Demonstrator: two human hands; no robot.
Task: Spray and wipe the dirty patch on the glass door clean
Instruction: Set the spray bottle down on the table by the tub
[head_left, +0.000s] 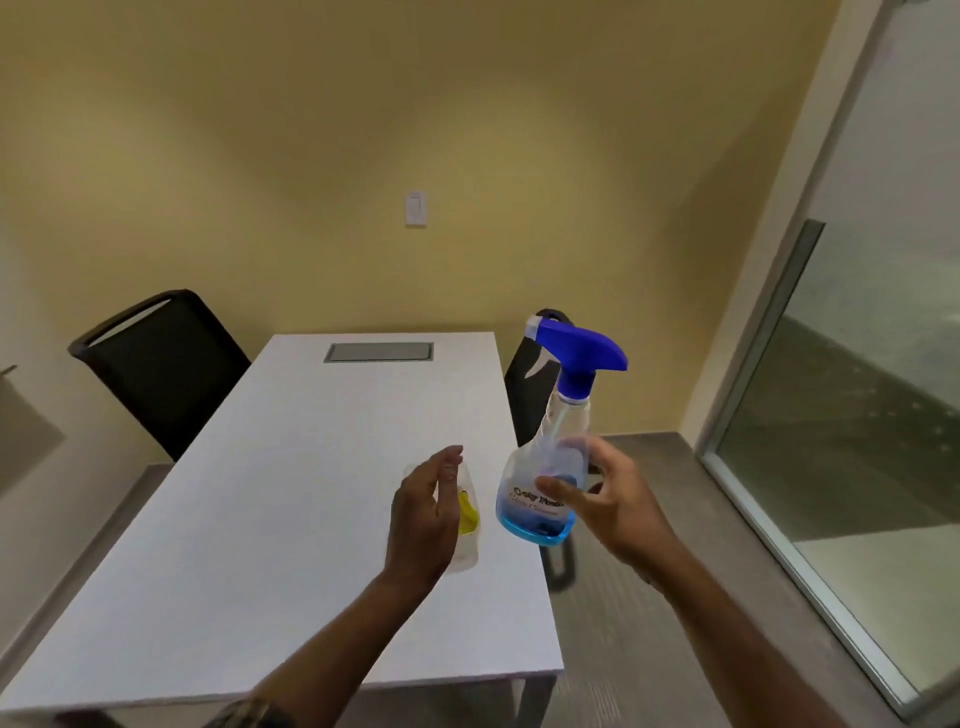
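My right hand (610, 501) grips a clear spray bottle (550, 467) with a blue trigger head and a little blue liquid at its bottom, held upright above the table's right edge. My left hand (423, 512) hovers just left of the bottle with its fingers apart and holds nothing. Under the left hand, on the white table (291, 499), lies a clear plastic packet with something yellow inside (467, 517), partly hidden by the hand. The glass door (878, 364) stands at the right in a metal frame; no dirty patch can be made out on it.
A black chair (156, 364) stands at the table's far left and another black chair (532, 384) at the far right, behind the bottle. A grey cable hatch (379, 352) sits in the table's far end. A light switch (416, 208) is on the yellow wall.
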